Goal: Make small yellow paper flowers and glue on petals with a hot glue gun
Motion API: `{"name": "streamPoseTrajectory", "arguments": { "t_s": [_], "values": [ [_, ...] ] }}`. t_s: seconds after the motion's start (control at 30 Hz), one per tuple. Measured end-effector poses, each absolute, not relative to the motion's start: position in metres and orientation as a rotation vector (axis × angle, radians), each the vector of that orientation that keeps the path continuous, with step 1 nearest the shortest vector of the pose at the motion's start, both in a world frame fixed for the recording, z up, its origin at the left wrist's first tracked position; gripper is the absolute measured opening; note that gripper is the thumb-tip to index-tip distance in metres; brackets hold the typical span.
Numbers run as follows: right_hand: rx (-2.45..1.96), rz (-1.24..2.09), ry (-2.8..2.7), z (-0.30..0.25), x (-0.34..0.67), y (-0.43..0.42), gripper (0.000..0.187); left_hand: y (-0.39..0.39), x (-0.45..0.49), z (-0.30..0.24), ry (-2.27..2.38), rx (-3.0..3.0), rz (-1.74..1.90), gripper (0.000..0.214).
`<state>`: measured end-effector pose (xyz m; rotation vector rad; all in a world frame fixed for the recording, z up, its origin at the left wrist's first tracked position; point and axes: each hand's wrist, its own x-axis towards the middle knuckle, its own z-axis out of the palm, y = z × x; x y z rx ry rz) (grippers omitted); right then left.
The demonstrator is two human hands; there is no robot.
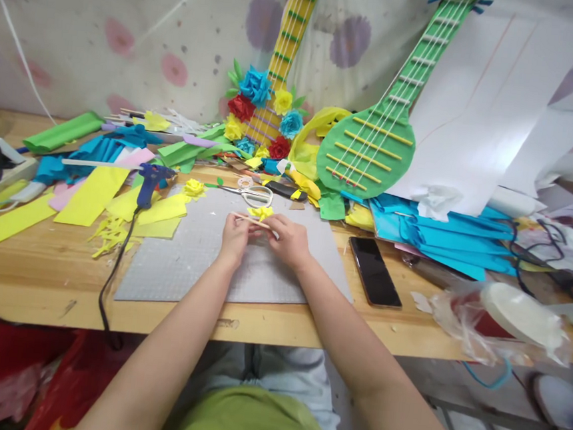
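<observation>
My left hand point(235, 236) and my right hand point(289, 239) meet over the grey cutting mat point(182, 259). Both pinch a thin wooden stick point(254, 221) that lies across between them. A small piece of yellow paper point(261, 211) sits curled at the stick, just above my fingers. The fingers of both hands are closed around the stick. White-handled scissors point(248, 193) lie on the mat just beyond my hands, and a finished yellow paper flower point(194, 187) rests to their left.
A blue glue gun point(152, 180) with a black cord lies left of the mat among yellow, green and blue paper sheets. A black phone point(374, 271) lies to the right. Two paper guitars, yellow point(280, 60) and green point(372, 149), lean on the wall. A plastic bag point(502, 321) sits far right.
</observation>
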<state>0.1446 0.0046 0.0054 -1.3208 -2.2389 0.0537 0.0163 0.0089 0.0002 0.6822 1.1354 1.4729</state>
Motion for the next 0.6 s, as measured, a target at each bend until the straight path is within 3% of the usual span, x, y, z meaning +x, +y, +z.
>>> {"name": "streamPoseTrajectory", "arguments": {
  "t_s": [0.33, 0.6],
  "values": [
    [-1.333, 0.070, -2.397, 0.006, 0.145, -0.002, 0.029, 0.009, 0.009, 0.004, 0.844, 0.565, 1.377, 0.027],
    [-1.413, 0.077, -2.391, 0.007, 0.143, -0.002, 0.032, 0.011, 0.014, -0.003, 0.978, 0.598, 1.504, 0.028]
  ]
}}
